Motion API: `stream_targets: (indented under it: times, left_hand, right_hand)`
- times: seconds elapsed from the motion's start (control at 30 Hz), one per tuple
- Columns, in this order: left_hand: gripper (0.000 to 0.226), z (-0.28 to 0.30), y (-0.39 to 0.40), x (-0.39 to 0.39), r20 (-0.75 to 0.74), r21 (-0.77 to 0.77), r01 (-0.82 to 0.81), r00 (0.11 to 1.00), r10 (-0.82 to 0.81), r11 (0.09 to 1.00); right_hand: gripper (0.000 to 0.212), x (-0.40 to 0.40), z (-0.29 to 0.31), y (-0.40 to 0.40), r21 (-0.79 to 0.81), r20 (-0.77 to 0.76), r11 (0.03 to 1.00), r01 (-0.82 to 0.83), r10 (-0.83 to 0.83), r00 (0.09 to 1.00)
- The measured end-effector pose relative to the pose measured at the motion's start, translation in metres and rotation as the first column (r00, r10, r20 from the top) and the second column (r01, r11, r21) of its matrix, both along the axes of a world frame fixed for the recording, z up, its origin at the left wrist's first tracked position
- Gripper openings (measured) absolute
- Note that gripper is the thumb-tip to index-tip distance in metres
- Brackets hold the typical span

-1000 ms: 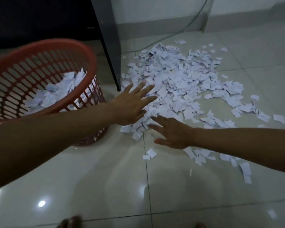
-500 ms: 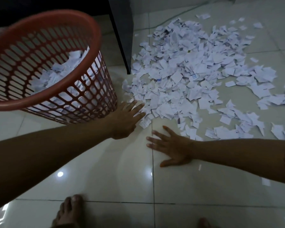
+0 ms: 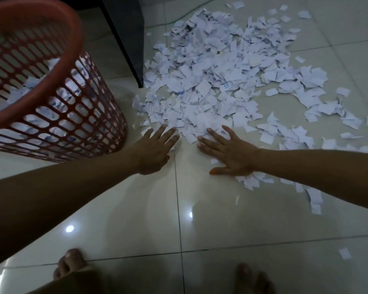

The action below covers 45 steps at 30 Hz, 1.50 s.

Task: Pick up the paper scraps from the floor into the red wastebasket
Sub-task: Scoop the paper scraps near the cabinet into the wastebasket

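Red plastic mesh wastebasket [image 3: 57,96] stands at left on the glossy tiled floor [image 3: 242,230], partly filled with scraps. Big pile of torn white paper scraps [image 3: 217,81] is not yet cleared, so most work remains. Left hand [image 3: 155,149] and right hand [image 3: 229,150] lie flat with fingers spread at the pile's near edge, holding nothing

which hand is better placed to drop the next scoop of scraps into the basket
Probably the left hand: it lies open at the pile's near edge, right beside the red wastebasket. The right hand is farther from it.
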<state>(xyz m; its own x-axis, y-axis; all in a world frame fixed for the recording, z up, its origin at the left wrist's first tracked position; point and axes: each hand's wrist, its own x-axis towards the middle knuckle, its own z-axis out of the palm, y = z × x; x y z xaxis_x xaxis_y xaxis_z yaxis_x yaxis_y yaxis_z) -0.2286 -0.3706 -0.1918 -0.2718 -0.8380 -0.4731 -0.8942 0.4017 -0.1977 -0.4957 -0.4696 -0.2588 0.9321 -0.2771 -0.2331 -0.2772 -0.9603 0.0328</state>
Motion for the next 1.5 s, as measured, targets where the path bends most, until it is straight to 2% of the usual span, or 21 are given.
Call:
stream_targets:
  times: [0.17,0.3,0.37,0.47,0.6,0.73,0.8,0.87,0.93,1.0,1.07,1.13,1.2,1.3,1.4,1.5]
  left_hand:
    - [0.070,-0.015,-0.008,-0.037,-0.127,0.042,0.019,0.992,-0.013,0.999]
    - [0.065,-0.030,-0.011,-0.070,-0.216,0.008,0.050,0.975,-0.048,0.999]
    - [0.063,-0.038,-0.016,-0.083,-0.245,-0.028,0.061,0.967,-0.066,0.998]
    - [0.077,-0.044,-0.027,-0.094,-0.255,-0.102,0.051,0.964,-0.076,0.993]
    - [0.091,-0.053,-0.051,-0.104,-0.252,-0.143,-0.107,0.965,0.068,0.984]
    - [0.115,-0.067,-0.062,-0.117,-0.370,-0.025,-0.341,0.877,0.308,0.940]
    - [0.121,-0.078,-0.059,-0.128,-0.395,0.040,-0.390,0.840,0.374,0.920]
    - [0.121,-0.088,-0.050,-0.138,-0.386,0.010,-0.398,0.845,0.371,0.917]
    - [0.118,-0.095,-0.045,-0.146,-0.399,-0.059,-0.407,0.846,0.352,0.911]
    - [0.109,-0.098,-0.044,-0.147,-0.441,-0.104,-0.422,0.832,0.338,0.901]
    - [0.097,-0.099,-0.045,-0.147,-0.496,-0.176,-0.428,0.817,0.295,0.887]
    - [0.084,-0.099,-0.048,-0.149,-0.537,-0.247,-0.410,0.812,0.228,0.878]
    - [0.070,-0.100,-0.050,-0.151,-0.542,-0.281,-0.366,0.823,0.168,0.887]
    - [0.052,-0.100,-0.052,-0.152,-0.540,-0.343,-0.308,0.838,0.082,0.888]
    - [0.041,-0.098,-0.057,-0.155,-0.522,-0.387,-0.265,0.852,0.027,0.883]
    - [0.036,-0.097,-0.059,-0.157,-0.514,-0.420,-0.225,0.858,-0.026,0.879]
  right_hand:
    - [0.083,-0.055,-0.001,0.053,0.118,0.016,0.992,-0.037,0.035,0.999]
    - [0.075,-0.086,-0.002,0.076,0.166,-0.003,0.982,-0.089,0.091,0.996]
    - [0.071,-0.095,-0.006,0.077,0.179,-0.008,0.983,-0.050,0.052,0.999]
    - [0.070,-0.098,-0.012,0.065,0.114,-0.010,0.989,0.090,-0.090,0.996]
    - [0.071,-0.107,-0.010,0.034,0.008,-0.027,0.968,0.249,-0.249,0.968]
    - [0.074,-0.116,-0.009,0.010,-0.042,0.007,0.928,0.371,-0.371,0.929]
    - [0.074,-0.123,-0.012,0.003,-0.061,0.039,0.902,0.427,-0.425,0.904]
    - [0.076,-0.129,-0.015,0.004,-0.067,0.102,0.863,0.500,-0.493,0.864]
    - [0.082,-0.137,-0.019,0.010,-0.023,0.180,0.779,0.627,-0.614,0.769]
    - [0.091,-0.143,-0.024,0.016,0.046,0.202,0.636,0.770,-0.761,0.616]
    - [0.100,-0.147,-0.027,0.019,0.110,0.157,0.485,0.867,-0.870,0.467]
    - [0.107,-0.149,-0.028,0.018,0.155,0.104,0.396,0.905,-0.917,0.384]
    - [0.110,-0.145,-0.028,0.015,0.196,0.082,0.376,0.906,-0.927,0.367]
    - [0.114,-0.129,-0.026,0.006,0.251,0.094,0.397,0.883,-0.918,0.386]
    - [0.114,-0.106,-0.023,-0.002,0.274,0.132,0.475,0.836,-0.880,0.457]
    - [0.102,-0.089,-0.029,0.001,0.237,0.183,0.575,0.783,-0.818,0.545]
